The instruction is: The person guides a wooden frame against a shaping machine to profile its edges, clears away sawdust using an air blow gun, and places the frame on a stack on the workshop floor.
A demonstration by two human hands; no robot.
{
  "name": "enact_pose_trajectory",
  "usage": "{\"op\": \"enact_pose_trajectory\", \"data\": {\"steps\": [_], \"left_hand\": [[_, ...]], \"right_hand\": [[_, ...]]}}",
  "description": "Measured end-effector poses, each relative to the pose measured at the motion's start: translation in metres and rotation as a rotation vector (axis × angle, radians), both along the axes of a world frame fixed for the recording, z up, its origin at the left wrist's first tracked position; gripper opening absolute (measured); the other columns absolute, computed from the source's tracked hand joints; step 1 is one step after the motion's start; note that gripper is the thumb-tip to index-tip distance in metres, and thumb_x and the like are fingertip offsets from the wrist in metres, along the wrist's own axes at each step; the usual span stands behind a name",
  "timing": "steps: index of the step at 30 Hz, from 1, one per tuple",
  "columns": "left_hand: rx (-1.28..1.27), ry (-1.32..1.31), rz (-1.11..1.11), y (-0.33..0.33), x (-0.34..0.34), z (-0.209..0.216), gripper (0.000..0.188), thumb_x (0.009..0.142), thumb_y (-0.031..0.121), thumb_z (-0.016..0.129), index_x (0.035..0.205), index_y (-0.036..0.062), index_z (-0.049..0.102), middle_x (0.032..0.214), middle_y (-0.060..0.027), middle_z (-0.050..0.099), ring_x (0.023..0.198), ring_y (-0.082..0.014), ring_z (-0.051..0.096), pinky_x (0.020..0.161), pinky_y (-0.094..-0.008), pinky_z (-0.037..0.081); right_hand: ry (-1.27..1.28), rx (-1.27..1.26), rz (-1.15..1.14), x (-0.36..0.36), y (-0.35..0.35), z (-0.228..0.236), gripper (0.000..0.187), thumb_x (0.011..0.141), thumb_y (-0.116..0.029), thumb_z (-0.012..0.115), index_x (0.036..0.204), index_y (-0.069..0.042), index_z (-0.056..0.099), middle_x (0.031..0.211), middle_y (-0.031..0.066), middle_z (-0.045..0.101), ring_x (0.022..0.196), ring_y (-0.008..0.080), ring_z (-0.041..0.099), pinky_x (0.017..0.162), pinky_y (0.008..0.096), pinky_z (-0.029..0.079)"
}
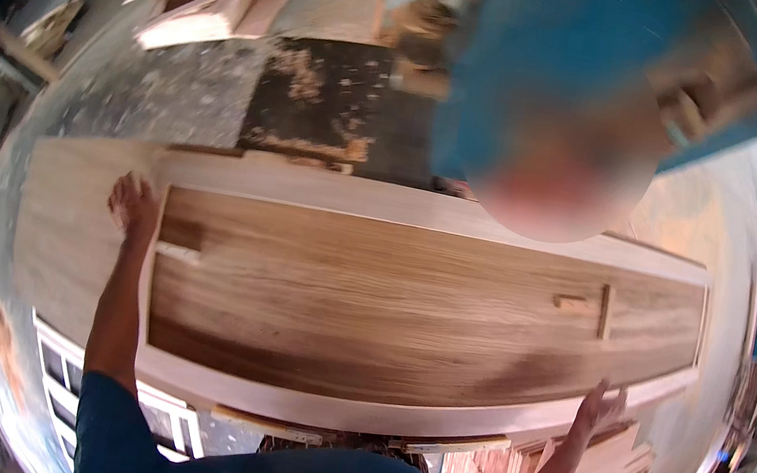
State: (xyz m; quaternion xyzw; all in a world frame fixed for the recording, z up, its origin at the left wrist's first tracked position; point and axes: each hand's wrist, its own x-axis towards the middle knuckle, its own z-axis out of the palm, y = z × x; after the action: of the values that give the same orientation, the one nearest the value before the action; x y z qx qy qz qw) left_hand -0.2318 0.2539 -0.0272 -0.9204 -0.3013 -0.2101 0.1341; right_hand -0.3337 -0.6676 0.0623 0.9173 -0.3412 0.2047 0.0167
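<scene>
In front of me lies a long wooden panel with brown grain, set inside a pale frame. My left hand is at the frame's left end, over a wide pale board, its fingers apart and nothing in them. Down at the near right edge of the frame is my right hand, fingers apart and empty; whether it touches the edge I cannot tell. On the panel rest a short wood strip and a small block at the right, and a light strip at the left.
Across the panel stands a person in blue, partly blurred. Wooden frames lie on the floor at the far left. Below my right arm are stacked wood pieces, and a white lattice frame stands at the near left.
</scene>
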Motion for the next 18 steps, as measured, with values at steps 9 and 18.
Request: {"op": "enact_pose_trajectory", "data": {"steps": [9, 18], "left_hand": [[-0.236, 0.031, -0.807, -0.226, 0.134, 0.048, 0.038, 0.095, 0.024, 0.056, 0.127, 0.0049, 0.056, 0.129, -0.0197, 0.056, 0.123, -0.0392, 0.049, 0.107, -0.0503, 0.035], [-0.471, 0.235, -0.716, -0.281, 0.139, 0.068, 0.026, 0.094, 0.027, 0.052, 0.086, 0.0036, 0.062, 0.092, -0.0156, 0.064, 0.093, -0.0352, 0.059, 0.091, -0.0459, 0.043]], "right_hand": [[-0.664, 0.108, 0.730, 0.268, 0.113, 0.092, 0.033, 0.099, -0.017, 0.055, 0.127, 0.000, 0.053, 0.129, 0.0176, 0.056, 0.124, 0.0323, 0.051, 0.106, 0.0404, 0.038], [-0.021, 0.321, 1.084, 0.303, 0.168, -0.034, 0.034, 0.091, -0.037, 0.057, 0.085, -0.005, 0.067, 0.091, 0.0133, 0.064, 0.098, 0.0323, 0.059, 0.089, 0.0422, 0.046]]}}
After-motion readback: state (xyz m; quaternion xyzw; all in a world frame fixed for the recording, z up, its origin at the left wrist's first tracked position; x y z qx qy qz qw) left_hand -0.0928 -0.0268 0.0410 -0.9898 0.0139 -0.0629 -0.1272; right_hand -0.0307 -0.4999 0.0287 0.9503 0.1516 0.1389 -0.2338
